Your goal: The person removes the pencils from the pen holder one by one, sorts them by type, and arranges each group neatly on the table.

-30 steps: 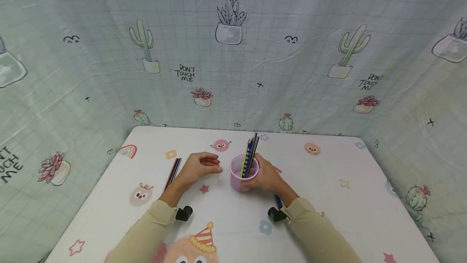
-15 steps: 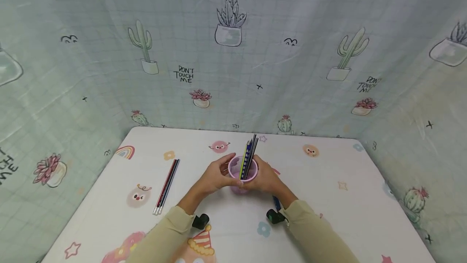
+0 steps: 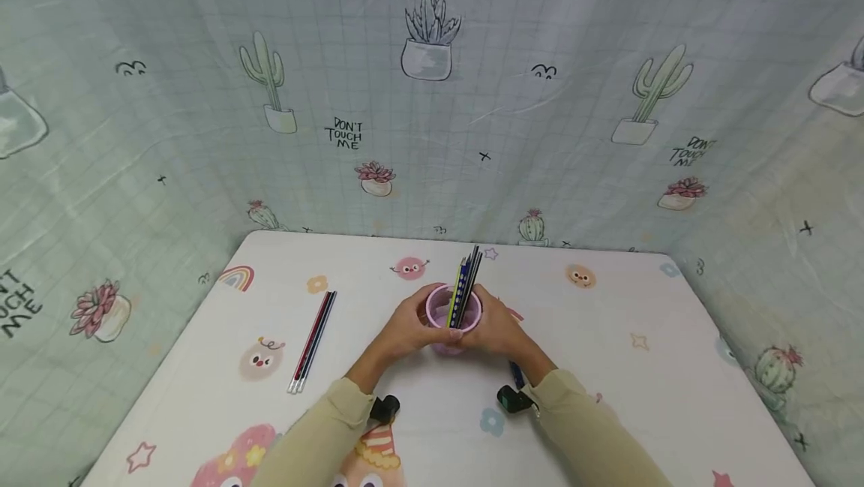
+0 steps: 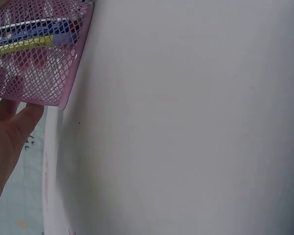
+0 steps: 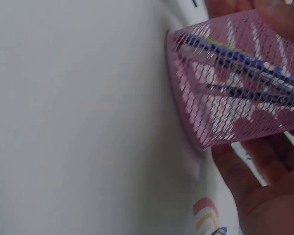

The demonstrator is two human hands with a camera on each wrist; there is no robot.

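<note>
A pink mesh pencil cup point(image 3: 440, 348) stands upright near the middle of the table, clasped between both hands. My left hand point(image 3: 408, 328) curls round its left side, the thumb across the front. My right hand point(image 3: 496, 328) grips the right side, and the two thumbs come close together in front. Several pencils point(image 3: 463, 288) lean to the right inside the cup, one yellow-green, one blue with pale dots, others dark. Through the mesh in the right wrist view, the pencils point(image 5: 255, 66) reach down to the base. Whether the base touches the table cannot be told.
Several dark and red pencils point(image 3: 312, 342) with white ends lie side by side on the table at left. A dark blue object point(image 3: 517, 374) lies partly hidden beside the right wrist. Patterned cloth point(image 3: 432, 142) walls in the white table point(image 3: 580, 337) at the back and sides.
My left hand has moved right from beside the cup and now grips it together with the right hand. The pencils at left came fully into view as the left arm moved off them.
</note>
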